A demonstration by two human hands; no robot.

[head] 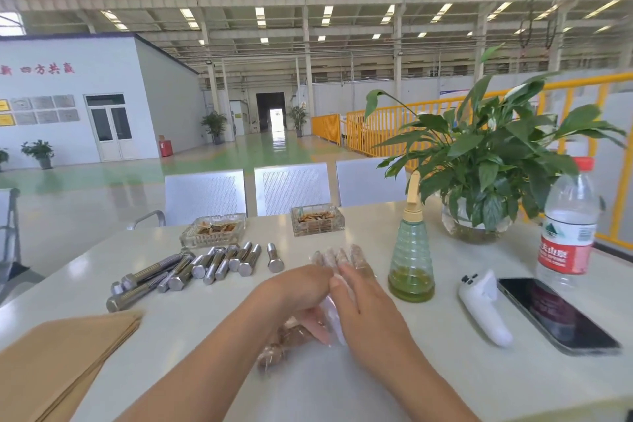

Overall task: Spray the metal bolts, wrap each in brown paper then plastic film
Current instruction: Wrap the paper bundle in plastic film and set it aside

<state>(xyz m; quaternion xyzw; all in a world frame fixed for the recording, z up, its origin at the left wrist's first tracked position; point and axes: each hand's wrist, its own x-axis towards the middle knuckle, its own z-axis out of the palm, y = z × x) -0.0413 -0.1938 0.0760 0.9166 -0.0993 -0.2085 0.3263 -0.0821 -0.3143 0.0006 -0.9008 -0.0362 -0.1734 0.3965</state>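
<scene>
Paper: one stack of brown paper sheets (65, 360) at 8 o'clock on the white table (428, 370), its near end cut by the frame edge.
Bare bolts: roughly twelve unwrapped metal bolts (191, 269) in a loose row at 10 o'clock, heads mostly toward the person; the longest three lie at the left end and overlap, so the count is uncertain; one short bolt (275, 259) lies slightly apart at the right end.
Trays: two glass trays, one (213, 229) just behind the bolts, the other (317, 219) at 12 o'clock, each with brownish bits inside.
Left hand: left hand (301, 288) at centre, fingers curled and gripping the wrapped bolt.
Wrapped bolt: one bolt in brown paper under plastic film (277, 343), between both hands, its lower end toward 7 o'clock and blurred.
Right hand: right hand (363, 305), touching the left hand, fingers straight and close together, laid flat on the film.
Finished bolts: four film-wrapped bolts (339, 259) side by side just beyond the fingertips.
Sprayer: one green spray bottle (411, 250) upright at 1 o'clock.
Right side: one potted plant (486, 161), one white controller (484, 307), one dark phone (556, 315), one water bottle (568, 226), all at 2 to 3 o'clock.
</scene>
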